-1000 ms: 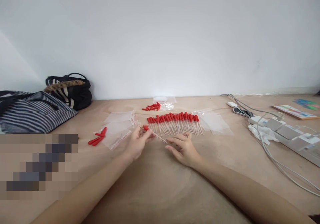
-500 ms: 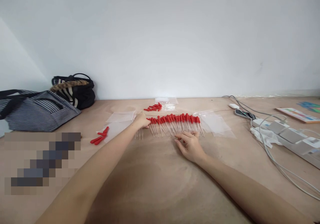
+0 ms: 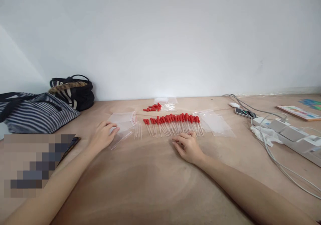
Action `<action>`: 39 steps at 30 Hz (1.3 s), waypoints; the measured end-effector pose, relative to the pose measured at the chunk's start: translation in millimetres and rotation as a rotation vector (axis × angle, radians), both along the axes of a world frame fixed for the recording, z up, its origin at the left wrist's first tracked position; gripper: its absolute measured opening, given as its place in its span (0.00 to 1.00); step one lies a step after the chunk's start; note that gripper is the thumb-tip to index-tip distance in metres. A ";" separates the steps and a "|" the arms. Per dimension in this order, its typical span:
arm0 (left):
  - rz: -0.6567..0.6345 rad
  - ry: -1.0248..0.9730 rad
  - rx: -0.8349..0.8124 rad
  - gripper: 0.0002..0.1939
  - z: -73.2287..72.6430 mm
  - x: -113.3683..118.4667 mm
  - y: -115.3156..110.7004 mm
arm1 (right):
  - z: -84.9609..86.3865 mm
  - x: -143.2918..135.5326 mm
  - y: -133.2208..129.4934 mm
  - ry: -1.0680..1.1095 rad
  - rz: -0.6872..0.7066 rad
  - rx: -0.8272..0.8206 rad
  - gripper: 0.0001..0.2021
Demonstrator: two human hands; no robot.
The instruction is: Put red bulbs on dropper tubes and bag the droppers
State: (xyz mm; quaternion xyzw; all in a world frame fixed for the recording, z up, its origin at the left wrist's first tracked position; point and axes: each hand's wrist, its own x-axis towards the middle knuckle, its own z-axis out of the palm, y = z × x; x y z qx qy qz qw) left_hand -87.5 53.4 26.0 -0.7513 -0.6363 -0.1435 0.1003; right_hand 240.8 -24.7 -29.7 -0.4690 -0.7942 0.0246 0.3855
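Note:
My left hand is over the left side of the table at the edge of some clear zip bags, its fingers loosely bent and apart; I see nothing in them. In the middle lies a row of glass droppers with red rubber bulbs, tips toward me. Several bare clear tubes lie at its left end. My right hand rests just below the dropper tips, fingers slightly curled and apart, with nothing visible in them. Whether it touches the tips I cannot tell.
Behind the row are loose red bulbs beside a bag of clear tubes. More clear bags lie right of it. A white power strip with cables stands at right; a striped bag and a black bag at left.
My left hand has moved left and toward me, from the row's left end to beside the bags. Red bulbs that lay there are now out of sight. My right hand has barely moved.

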 end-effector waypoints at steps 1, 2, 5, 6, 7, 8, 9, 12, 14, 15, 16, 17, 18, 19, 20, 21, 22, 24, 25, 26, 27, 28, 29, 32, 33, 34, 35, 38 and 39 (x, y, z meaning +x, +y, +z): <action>0.079 0.062 0.000 0.18 -0.8 -9.5 -6.2 | -0.1 -0.2 0.1 -0.005 0.004 0.002 0.08; 0.161 0.116 -0.025 0.21 -1.2 -16.4 -11.5 | -0.1 -0.3 0.1 -0.011 0.007 0.004 0.08; 0.324 0.148 -0.158 0.29 -0.1 -23.2 -19.9 | -0.1 -0.1 0.2 -0.026 0.010 0.006 0.08; 0.347 0.132 -0.204 0.30 0.6 -22.4 -20.2 | 0.0 0.1 0.3 -0.028 0.013 0.006 0.08; 0.361 0.119 -0.240 0.30 1.2 -21.2 -19.5 | -0.1 0.5 0.3 -0.030 0.015 0.005 0.08; 0.371 0.113 -0.266 0.30 1.6 -19.9 -18.1 | -0.2 0.8 0.4 -0.031 0.019 0.004 0.08; 0.378 0.121 -0.281 0.29 1.7 -19.0 -16.4 | -0.3 1.2 0.5 -0.034 0.024 0.002 0.08; 0.386 0.175 -0.287 0.26 0.7 -19.2 -11.6 | -1.3 2.2 0.8 -0.045 0.036 -0.002 0.08; 0.386 0.201 -0.277 0.24 0.3 -20.8 -10.5 | -1.9 2.6 1.0 -0.053 0.034 -0.003 0.08; 0.387 0.207 -0.269 0.23 0.9 -21.1 -10.8 | -2.2 2.7 1.1 -0.055 0.032 -0.003 0.08; 0.390 0.212 -0.263 0.23 2.0 -20.7 -11.7 | -2.3 2.6 1.1 -0.056 0.031 -0.001 0.08; 0.393 0.219 -0.244 0.23 3.6 -19.0 -13.0 | -2.4 2.5 1.2 -0.055 0.030 0.000 0.08; 0.385 0.229 -0.208 0.22 5.5 -15.5 -14.7 | -2.3 2.3 1.2 -0.054 0.030 0.002 0.08; 0.367 0.237 -0.165 0.21 7.4 -9.9 -16.9 | -2.2 2.1 1.2 -0.054 0.030 0.006 0.08; 0.329 0.244 -0.102 0.19 8.9 -1.7 -19.5 | -2.1 1.8 1.3 -0.052 0.027 0.010 0.08; 0.257 0.247 -0.052 0.17 9.8 9.1 -22.5 | -2.0 1.6 1.3 -0.052 0.021 0.014 0.08; 0.185 0.235 -0.033 0.15 9.8 22.4 -26.0 | -1.8 1.6 1.4 -0.052 0.013 0.019 0.08; -0.061 0.212 -0.064 0.13 6.9 54.8 -33.8 | -1.4 2.3 1.6 -0.051 -0.010 0.033 0.08; -0.170 0.214 -0.084 0.13 4.3 72.3 -37.9 | -1.1 3.1 1.7 -0.051 -0.022 0.040 0.08; -0.294 0.226 -0.114 0.13 1.2 89.4 -41.9 | -0.8 4.2 1.9 -0.050 -0.034 0.046 0.08; -0.379 0.242 -0.138 0.13 -2.0 105.3 -45.5 | -0.4 5.6 2.1 -0.048 -0.045 0.049 0.08; -0.436 0.261 -0.148 0.12 -5.0 119.2 -48.5 | 0.0 7.3 2.4 -0.045 -0.057 0.050 0.08; -0.462 0.275 -0.153 0.12 -7.7 130.3 -50.8 | 0.3 9.0 2.8 -0.042 -0.069 0.047 0.08; -0.508 0.250 -0.164 0.12 -12.5 144.4 -52.2 | 0.9 13.3 4.3 -0.038 -0.100 0.032 0.08; -0.516 0.219 -0.158 0.13 -12.8 142.9 -50.6 | 0.9 14.2 4.8 -0.039 -0.107 0.028 0.08; -0.520 0.180 -0.144 0.14 -12.6 138.9 -47.9 | 0.8 14.7 5.2 -0.039 -0.111 0.026 0.08; -0.514 0.138 -0.121 0.15 -11.8 133.1 -44.1 | 0.7 14.8 5.6 -0.039 -0.113 0.026 0.08; -0.336 0.057 -0.036 0.15 -7.2 110.4 -27.7 | 0.5 13.7 5.9 -0.035 -0.109 0.027 0.08; -0.206 0.064 -0.024 0.15 -5.4 103.2 -21.5 | 0.6 13.1 5.8 -0.034 -0.103 0.025 0.08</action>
